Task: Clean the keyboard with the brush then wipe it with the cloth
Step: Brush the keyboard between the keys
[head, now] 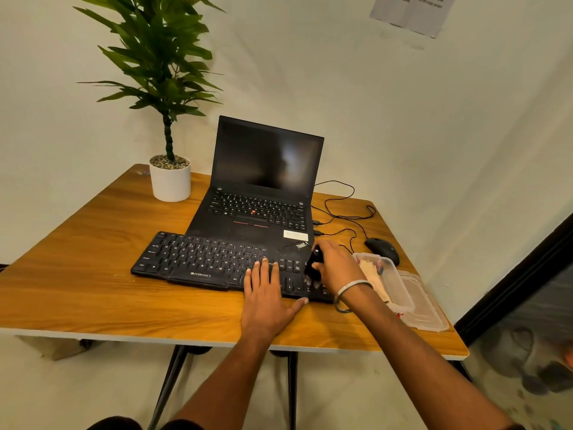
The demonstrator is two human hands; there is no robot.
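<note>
One keyboard (217, 262), one brush (313, 268) (right-hand (336, 268) grip).

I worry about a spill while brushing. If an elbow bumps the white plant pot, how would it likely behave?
The plant pot looks apt to tip: its foliage rises far above a narrow base. The pebbles on top suggest some weight low down, so a light nudge may only slide it. It stands near the table edge, away from both hands, so the risk seems small.

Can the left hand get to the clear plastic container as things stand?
Probably not directly. The left hand lies flat on the black external keyboard, and the right hand, holding the black brush, sits between it and the clear plastic container.
</note>
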